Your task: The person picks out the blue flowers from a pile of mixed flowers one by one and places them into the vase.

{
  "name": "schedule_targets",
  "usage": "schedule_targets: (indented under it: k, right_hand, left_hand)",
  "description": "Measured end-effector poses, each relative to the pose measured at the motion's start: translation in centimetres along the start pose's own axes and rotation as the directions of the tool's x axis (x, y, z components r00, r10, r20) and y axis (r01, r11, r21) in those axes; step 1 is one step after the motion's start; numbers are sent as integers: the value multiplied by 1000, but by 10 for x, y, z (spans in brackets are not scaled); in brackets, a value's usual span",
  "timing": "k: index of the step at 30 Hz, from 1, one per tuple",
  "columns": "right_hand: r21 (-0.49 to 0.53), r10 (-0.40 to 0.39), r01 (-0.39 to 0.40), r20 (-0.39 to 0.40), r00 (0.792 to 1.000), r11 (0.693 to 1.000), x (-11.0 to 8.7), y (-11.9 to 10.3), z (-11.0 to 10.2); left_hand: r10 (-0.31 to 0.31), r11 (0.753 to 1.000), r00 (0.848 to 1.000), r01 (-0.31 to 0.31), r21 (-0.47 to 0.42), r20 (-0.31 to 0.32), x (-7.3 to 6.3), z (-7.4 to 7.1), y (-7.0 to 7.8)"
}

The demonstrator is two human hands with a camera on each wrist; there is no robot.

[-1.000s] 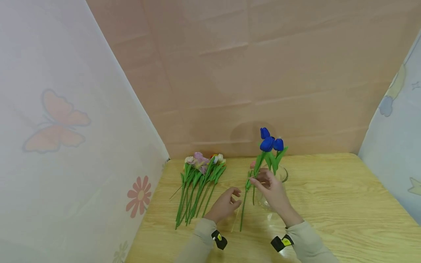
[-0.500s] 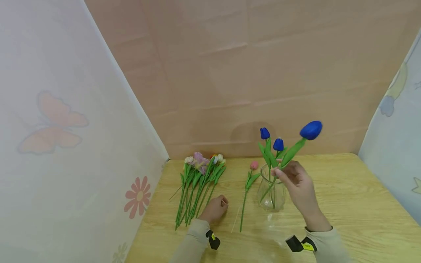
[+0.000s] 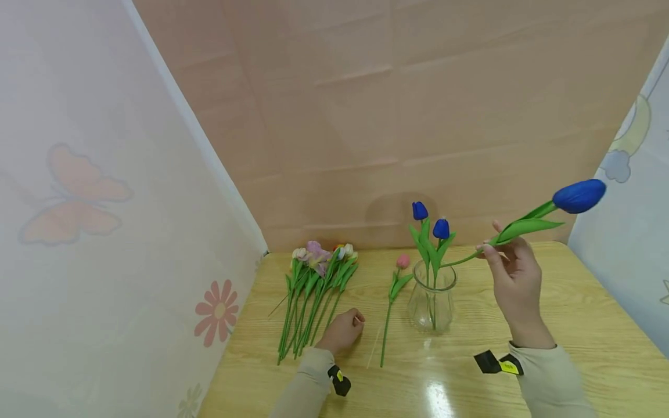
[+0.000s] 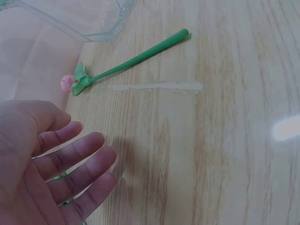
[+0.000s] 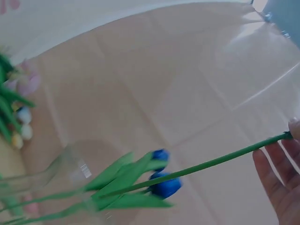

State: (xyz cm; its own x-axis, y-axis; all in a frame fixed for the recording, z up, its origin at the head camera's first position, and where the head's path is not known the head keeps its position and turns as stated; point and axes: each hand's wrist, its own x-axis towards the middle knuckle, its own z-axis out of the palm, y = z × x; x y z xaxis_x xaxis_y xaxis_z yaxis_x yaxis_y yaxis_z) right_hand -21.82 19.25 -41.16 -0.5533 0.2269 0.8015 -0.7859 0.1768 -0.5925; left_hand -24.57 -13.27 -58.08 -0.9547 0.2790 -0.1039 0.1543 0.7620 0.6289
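Note:
My right hand (image 3: 517, 284) pinches the stem of a blue artificial tulip (image 3: 579, 196), right of the glass vase (image 3: 431, 307). The tulip leans far to the right, its stem's lower end near the vase's rim. In the right wrist view, its green stem (image 5: 211, 163) runs from the fingertips towards the vase. Two other blue tulips (image 3: 441, 229) stand in the vase. My left hand (image 3: 342, 332) is low over the table, fingers loosely bent and holding nothing, as the left wrist view confirms. Between that hand and the vase lies a pink tulip (image 3: 402, 262).
Several artificial flowers (image 3: 313, 284), white, purple and other colours, lie side by side at the table's left. A pale thin strip (image 4: 159, 86) lies on the wooden table (image 3: 564, 302) beside the pink tulip. Fabric walls (image 3: 334, 116) enclose the back and sides.
My right hand has moved right with a blue tulip, drawing its stem up out of the vase and tilting it. My left hand has pulled back left, away from the pink tulip.

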Motion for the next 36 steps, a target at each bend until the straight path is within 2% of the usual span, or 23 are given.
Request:
schedule_targets:
  k: [1,5,11,15,20,23,29,33,36]
  right_hand:
    - [-60,-6,7,20,1000,998,-2,6,1]
    - [-179,-3,19,89,996,984,-10,25,3]
    - [-201,25,-3,106,994,980,-10,28,2]
    - [-222,45,-11,148,988,975,-6,26,1]
    - [-277,161,-100,209,965,956,-7,28,3]
    - [-285,202,-131,235,951,949,-9,31,5]
    - [-329,238,-144,268,933,933,-11,40,10]
    - [-391,259,-140,272,927,910,-10,45,11]
    - [-446,296,-146,287,911,883,-8,48,11]
  left_hand:
    - [2,1000,1000,-2,1,-1,0,0,0]
    - [5,1000,1000,-5,7,4,1,0,0]
    - [9,1000,1000,-9,9,8,1,1,0]
    - [7,1000,1000,-7,9,1,2,1,1]
    - [4,1000,1000,-4,7,6,1,1,3]
    - [9,1000,1000,-9,3,9,0,1,2]
    - [13,1000,1000,-13,19,1,2,4,-3]
    - [15,1000,1000,-15,21,0,3,4,-5]
    - [15,1000,1000,-15,23,1,3,4,-6]
